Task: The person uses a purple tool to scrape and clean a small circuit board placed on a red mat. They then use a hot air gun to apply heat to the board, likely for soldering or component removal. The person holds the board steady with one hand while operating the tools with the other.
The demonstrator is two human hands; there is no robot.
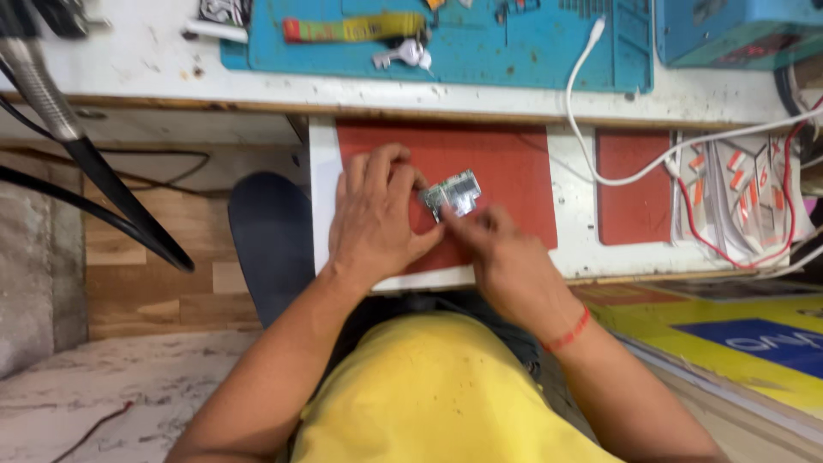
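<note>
On the red mat [506, 163] near the table's [574, 249] front edge, a small circuit board [453, 194] lies tilted, its long axis rising rightward. Left hand [377, 219] pinches its left end; right hand [497, 249] touches its lower edge with fingertips, equally near.

Small green circuit board [453, 194] with silvery metal shields, lying flat, slightly skewed, on a red mat [506, 163]
</note>
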